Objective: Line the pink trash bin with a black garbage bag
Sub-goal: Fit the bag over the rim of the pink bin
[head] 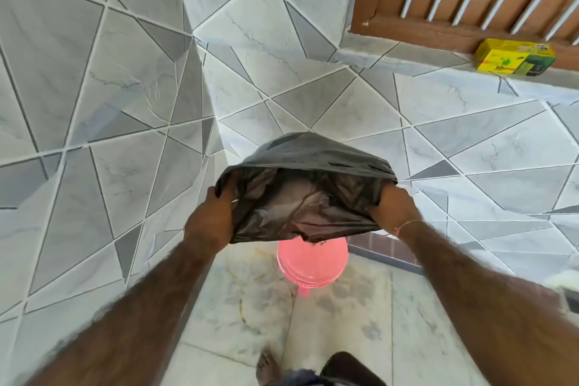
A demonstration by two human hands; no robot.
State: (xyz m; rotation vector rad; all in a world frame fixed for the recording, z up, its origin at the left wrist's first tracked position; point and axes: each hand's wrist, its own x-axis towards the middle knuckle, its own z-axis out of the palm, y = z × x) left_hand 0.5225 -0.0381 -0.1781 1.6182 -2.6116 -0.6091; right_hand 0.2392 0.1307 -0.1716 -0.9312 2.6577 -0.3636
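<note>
Black garbage bag (pixel 305 188) held open above the pink trash bin (pixel 312 263).
Left hand (pixel 216 213) and right hand (pixel 393 207) each grip one side of its mouth; the bin stands on the floor (pixel 360 323).

Far rim of the round pink plastic trash bin (pixel 312 263) hidden behind the crumpled black plastic garbage bag (pixel 305 188), fingers of both hands buried in its folds, yellow-green cardboard box (pixel 513 57) print too blurred to read, bare foot (pixel 268 367) cut off by bottom edge

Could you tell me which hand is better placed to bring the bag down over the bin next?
Neither clearly: the left hand and right hand each grip one side of the black bag, spread open above the pink bin. Lowering likely needs both together.
</note>
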